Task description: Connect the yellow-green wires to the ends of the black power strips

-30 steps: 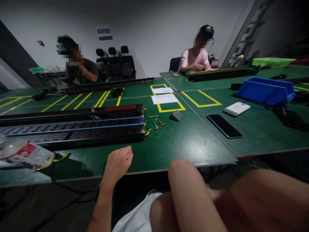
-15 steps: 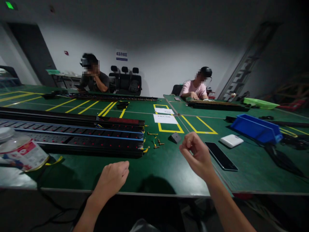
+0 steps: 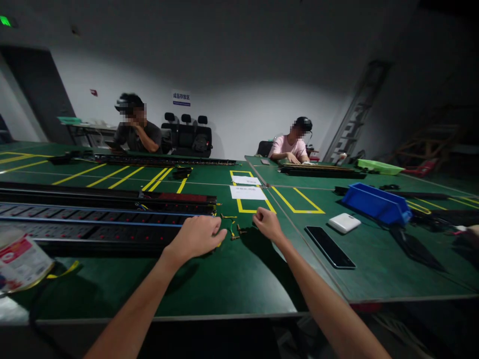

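My left hand (image 3: 198,237) lies over the right end of the long black power strips (image 3: 123,233), which are dotted with red marks. Its fingers curl downward, and whatever is under them is hidden. Just right of it, short yellow-green wires (image 3: 232,227) with small brass-coloured ends lie on the green table (image 3: 224,284). My right hand (image 3: 266,223) is closed at the spot where a small dark grey block was lying. The block is out of sight, so I cannot tell whether the hand holds it or only covers it.
White paper sheets (image 3: 247,193) lie beyond my right hand. To the right are a black phone (image 3: 329,247), a white box-shaped device (image 3: 344,223) and a blue bin (image 3: 376,204). A labelled jar (image 3: 22,262) stands at left. Two people sit across the table.
My left hand has moved forward and right to the strips' end. My right hand has moved left and down to where the grey block was visible. The view has shifted slightly.
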`<state>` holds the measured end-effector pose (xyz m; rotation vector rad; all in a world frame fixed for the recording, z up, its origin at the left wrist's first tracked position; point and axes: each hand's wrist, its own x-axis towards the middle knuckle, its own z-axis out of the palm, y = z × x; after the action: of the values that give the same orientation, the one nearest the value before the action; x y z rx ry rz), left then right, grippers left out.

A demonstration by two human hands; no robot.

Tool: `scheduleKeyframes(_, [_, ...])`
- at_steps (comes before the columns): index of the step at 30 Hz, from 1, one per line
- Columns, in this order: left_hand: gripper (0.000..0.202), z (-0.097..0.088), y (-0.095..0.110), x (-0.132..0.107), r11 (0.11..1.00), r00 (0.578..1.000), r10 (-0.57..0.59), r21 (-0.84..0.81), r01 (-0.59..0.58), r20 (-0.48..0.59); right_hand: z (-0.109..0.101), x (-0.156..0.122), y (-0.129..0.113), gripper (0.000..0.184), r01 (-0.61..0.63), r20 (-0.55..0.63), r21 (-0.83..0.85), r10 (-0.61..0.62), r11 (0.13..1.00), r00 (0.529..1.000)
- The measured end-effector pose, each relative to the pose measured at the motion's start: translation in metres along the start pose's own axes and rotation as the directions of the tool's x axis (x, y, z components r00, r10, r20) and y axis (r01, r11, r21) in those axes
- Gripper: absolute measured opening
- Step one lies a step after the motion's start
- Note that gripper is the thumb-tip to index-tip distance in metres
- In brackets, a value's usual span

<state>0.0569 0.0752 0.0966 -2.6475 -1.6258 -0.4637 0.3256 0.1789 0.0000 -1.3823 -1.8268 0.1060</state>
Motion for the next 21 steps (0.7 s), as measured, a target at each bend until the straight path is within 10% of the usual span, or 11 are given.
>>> scheduleKeyframes(6, [0.037, 0.021, -0.008, 0.036, 0.991, 0.999, -0.044, -0.125, 0.044, -0.001, 0.009, -0.013, 0.0, 0.02, 0.051, 0.12, -0.126, -0.036, 0.991, 0.992])
scheduleKeyframes(21, [0.039, 0.045, -0.043, 0.025, 0.965, 0.974, -0.063, -0.261, 0.004, -0.219, 0.001, -0.02, -0.025, 0.012, 0.233, 0.366, -0.088, -0.186, 0.968, 0.912])
